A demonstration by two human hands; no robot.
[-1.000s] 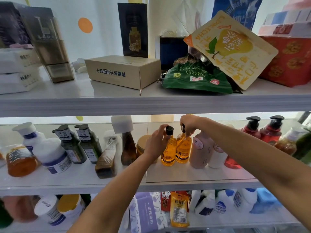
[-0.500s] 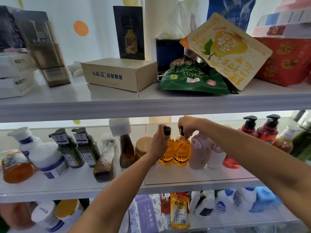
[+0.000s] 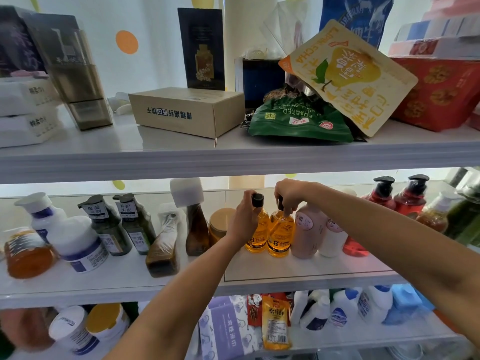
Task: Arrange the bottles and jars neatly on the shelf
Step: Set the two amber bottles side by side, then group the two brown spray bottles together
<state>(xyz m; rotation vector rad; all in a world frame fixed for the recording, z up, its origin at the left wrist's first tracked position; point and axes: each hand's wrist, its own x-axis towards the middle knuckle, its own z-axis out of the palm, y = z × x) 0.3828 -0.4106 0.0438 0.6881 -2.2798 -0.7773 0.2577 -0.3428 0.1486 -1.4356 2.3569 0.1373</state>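
I am gripping the neck of the left amber bottle (image 3: 259,236) with my left hand (image 3: 244,219), while my right hand (image 3: 291,197) is pinching the top of the right amber bottle (image 3: 280,237). Both are standing side by side on the middle shelf (image 3: 298,270), just beside the pink bottle (image 3: 306,235). I am judging this the lining-up step; next I am needing small nudges to square the pair, labels forward.

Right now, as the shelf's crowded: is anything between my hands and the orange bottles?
Nothing visible. The left hand grips the left orange bottle at its neck; the right hand pinches the right orange bottle by its cap.
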